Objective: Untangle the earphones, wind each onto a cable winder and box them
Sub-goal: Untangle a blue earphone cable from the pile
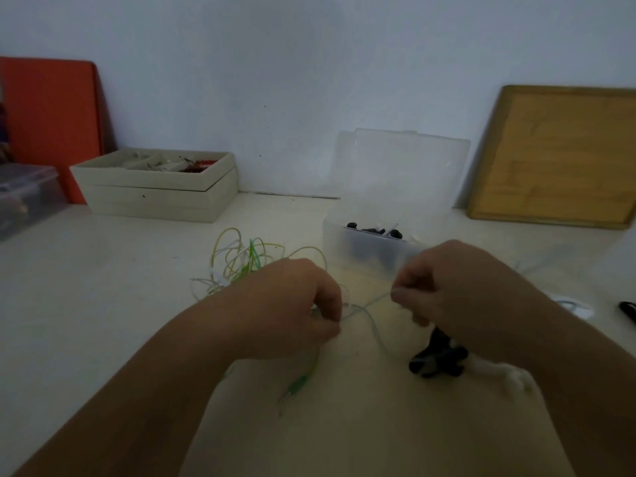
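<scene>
A tangle of thin green, yellow and white earphone cables [241,261] lies on the pale table behind my left hand [296,304]. A pale green cable [370,306] runs taut between both hands. My left hand pinches one end of it; my right hand [444,287] pinches the other, fingers curled. From the stretch a loop sags toward a black cable winder [437,363] and a white winder [495,371] under my right wrist. A green earbud end [297,383] trails below my left hand. A clear plastic box [364,242], lid up, holds black and white winders.
A cream wooden tray box [155,187] of small items stands at the back left, with an orange board [51,111] and a clear bin [24,197] beside it. A wooden board [557,156] leans on the wall at right. A black object [628,311] and a white cable [571,306] lie far right.
</scene>
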{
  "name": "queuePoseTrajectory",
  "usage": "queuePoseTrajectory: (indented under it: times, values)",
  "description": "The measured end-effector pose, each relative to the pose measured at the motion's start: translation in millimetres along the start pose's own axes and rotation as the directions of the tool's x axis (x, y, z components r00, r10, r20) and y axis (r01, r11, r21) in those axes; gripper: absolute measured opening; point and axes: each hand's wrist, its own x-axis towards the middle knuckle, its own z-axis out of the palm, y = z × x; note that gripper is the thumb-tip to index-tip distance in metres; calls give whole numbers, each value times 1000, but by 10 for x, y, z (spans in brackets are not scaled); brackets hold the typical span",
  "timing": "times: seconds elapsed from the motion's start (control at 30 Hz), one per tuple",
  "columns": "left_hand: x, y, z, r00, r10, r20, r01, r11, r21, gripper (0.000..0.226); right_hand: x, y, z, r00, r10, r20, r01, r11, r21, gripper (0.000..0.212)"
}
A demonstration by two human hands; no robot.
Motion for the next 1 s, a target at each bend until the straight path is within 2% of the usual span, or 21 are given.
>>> queuePoseTrajectory:
  times: [0.07,0.13,0.2,0.27,0.33,0.43,0.53,0.63,0.7,0.8,0.9,1.0]
  values:
    - [24,-56,-12,996,-41,-73,40,999,-14,13,-16,39,-48,1000,9,2,-9,998,68,24]
    - [39,-95,-28,986,-71,-153,59,995,-83,18,-59,15,-61,995,15,100,-24,995,93,32]
    - [45,-102,-17,978,-78,-193,54,990,-131,19,-101,-33,-24,978,45,206,-47,999,5,43]
    - [51,-86,8,971,-79,-225,44,987,-156,19,-96,-59,64,970,35,241,-9,994,-110,37]
    - [66,-73,9,953,-89,-291,31,980,-196,19,-46,-49,129,980,21,199,6,991,-132,29]
    - [80,-98,-32,907,-135,-398,29,965,-262,17,16,33,56,996,40,83,-40,999,-2,32]
    - [77,-129,-54,906,-147,-397,46,967,-252,17,-6,103,-120,990,48,-133,-20,979,202,29]
    - [89,-121,-36,900,-132,-415,21,965,-260,21,-70,48,-200,984,26,-179,12,979,205,29]
    - [99,-111,-33,885,-139,-444,12,961,-276,22,-107,-41,-181,996,-27,-83,40,986,164,27]
    - [107,-106,-26,870,-148,-471,2,955,-296,23,-126,-154,-37,974,-67,218,36,989,142,38]
    - [109,-115,-31,867,-144,-478,-21,946,-323,23,-87,-160,102,963,-93,251,61,990,130,42]
    - [108,-136,-46,863,-150,-481,-33,936,-352,23,-97,-84,22,931,-141,338,31,951,309,38]
